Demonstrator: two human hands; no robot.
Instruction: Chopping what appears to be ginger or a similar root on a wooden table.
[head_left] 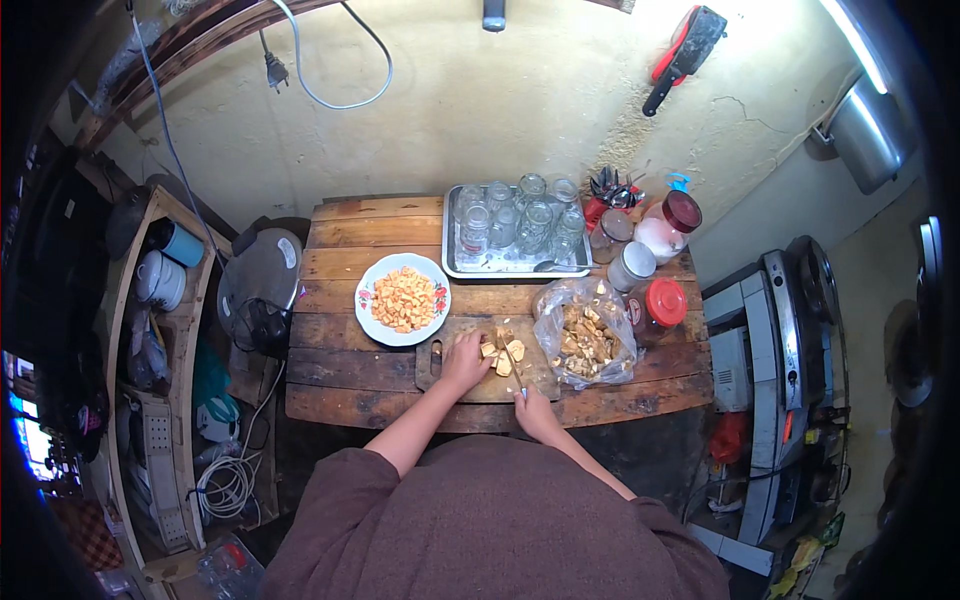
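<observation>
A wooden chopping board (432, 366) lies near the table's front edge with pale yellow food slices (504, 364) on it. My right hand (537, 412) is closed round the handle of a knife (516, 373), its blade pointing away from me among the slices. On the left of the board, my left hand (465, 362) has its fingertips against a pale yellow piece (488, 350). Beyond it stands a white floral plate (368, 322) heaped with small orange-yellow cubes (402, 299). Right of the board, a clear plastic bag (622, 352) holds brownish-yellow chunks (587, 335).
A metal tray (462, 268) of upturned glass jars and a spoon (560, 267) sits at the table's back. Lidded jars (664, 302) crowd the right side. Shelves (150, 400) stand left, a stove (785, 300) right. A cleaver (690, 55) hangs on the wall.
</observation>
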